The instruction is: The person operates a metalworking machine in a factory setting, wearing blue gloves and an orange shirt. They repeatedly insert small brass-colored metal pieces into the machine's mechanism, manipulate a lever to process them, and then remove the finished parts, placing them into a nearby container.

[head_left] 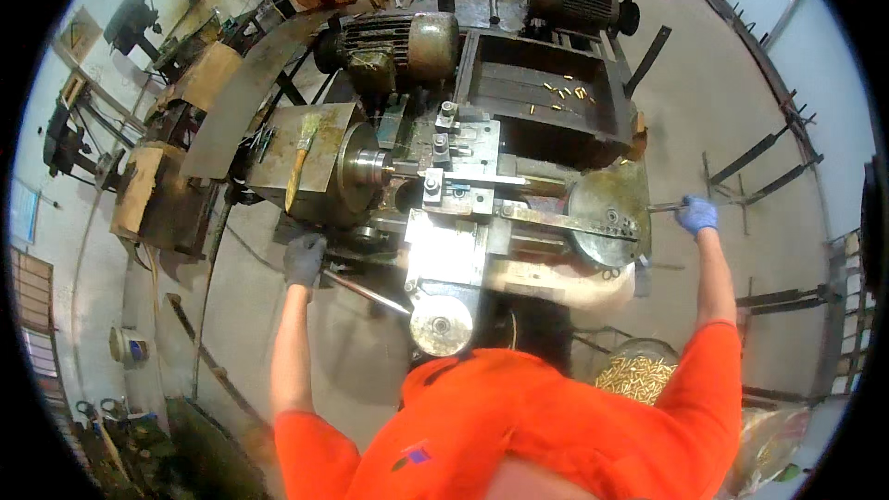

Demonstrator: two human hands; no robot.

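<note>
1. Here the left hand (304, 259), in a dark glove, is closed around the lathe lever (366, 293), low on the machine front.
2. The right hand (696, 215), blue-gloved, clamps a thin handle (665, 208) beside the round plate (607, 219).
3. The dark tray (546, 97) behind holds few brass pieces (565, 93).
4. A round bin (639, 375) near the person's right side is full of brass parts.

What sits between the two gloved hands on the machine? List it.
In the head view, between the left hand and right hand: the shiny carriage block, a handwheel and a round metal disc.

Lathe (444, 194) at centre. Left hand (304, 259) at 9 o'clock on a lever (366, 292); right hand (696, 215) at 3 o'clock on a handle (665, 208). Brush (301, 162) on the headstock (306, 157). Motor (403, 46) at 12 o'clock. Bucket of small parts (639, 375) at 5 o'clock.
</note>
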